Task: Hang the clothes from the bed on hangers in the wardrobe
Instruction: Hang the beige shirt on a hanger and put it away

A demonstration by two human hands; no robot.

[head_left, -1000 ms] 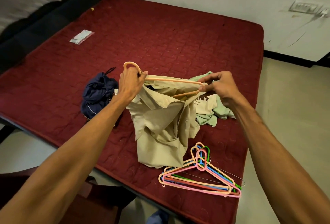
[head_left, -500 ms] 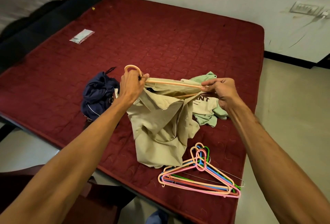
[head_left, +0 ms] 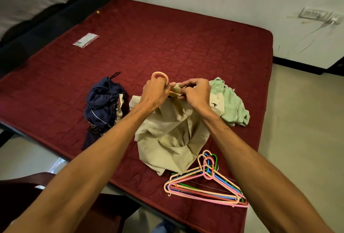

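A beige shirt (head_left: 167,139) hangs crumpled from a peach hanger (head_left: 160,76) above the red bed (head_left: 167,43). My left hand (head_left: 153,94) grips the hanger just below its hook. My right hand (head_left: 197,93) pinches the shirt's collar against the hanger, close beside the left hand. The hanger's arms are hidden by the hands and cloth. A navy garment (head_left: 101,102) lies in a heap to the left. A pale green shirt (head_left: 232,108) lies to the right, partly behind my right hand. Several coloured hangers (head_left: 208,182) are stacked near the bed's front edge.
A small clear packet (head_left: 86,40) lies on the far left of the mattress. A dark headboard (head_left: 46,20) runs along the left. Tiled floor (head_left: 301,139) lies to the right, white walls with sockets (head_left: 314,14) behind. A dark wooden piece of furniture (head_left: 24,191) stands at the lower left.
My right hand has moved left along the hanger from its far end to the collar beside my left hand. The shirt has bunched in closer under both hands.
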